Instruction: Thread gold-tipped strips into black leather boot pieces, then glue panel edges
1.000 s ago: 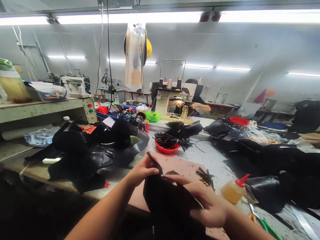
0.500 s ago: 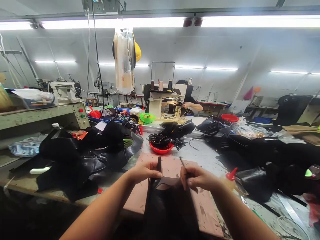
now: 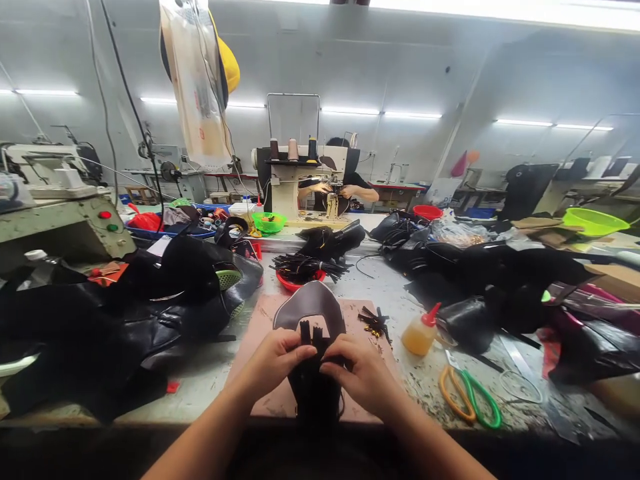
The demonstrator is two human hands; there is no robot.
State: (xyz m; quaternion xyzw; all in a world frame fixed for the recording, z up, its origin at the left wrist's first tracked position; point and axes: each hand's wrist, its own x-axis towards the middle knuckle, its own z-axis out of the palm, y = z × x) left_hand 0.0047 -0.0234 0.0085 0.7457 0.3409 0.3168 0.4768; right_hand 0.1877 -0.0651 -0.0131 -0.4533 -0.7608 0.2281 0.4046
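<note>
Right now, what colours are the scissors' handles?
One orange handle and one green handle, best seen in the head view.

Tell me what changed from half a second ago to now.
The left hand and right hand have drawn together, bringing the black piece's two strip ends side by side; the left still pinches one, the right's grip is unclear. A brown curved part now shows beyond them, over the pink board. The view shifted. The red bowl and red-tipped bottle stayed put.

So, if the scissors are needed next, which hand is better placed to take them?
Probably the right hand: the scissors lie on its side, nearer to it than to the left hand. Both hands are at the black piece, though.
</note>
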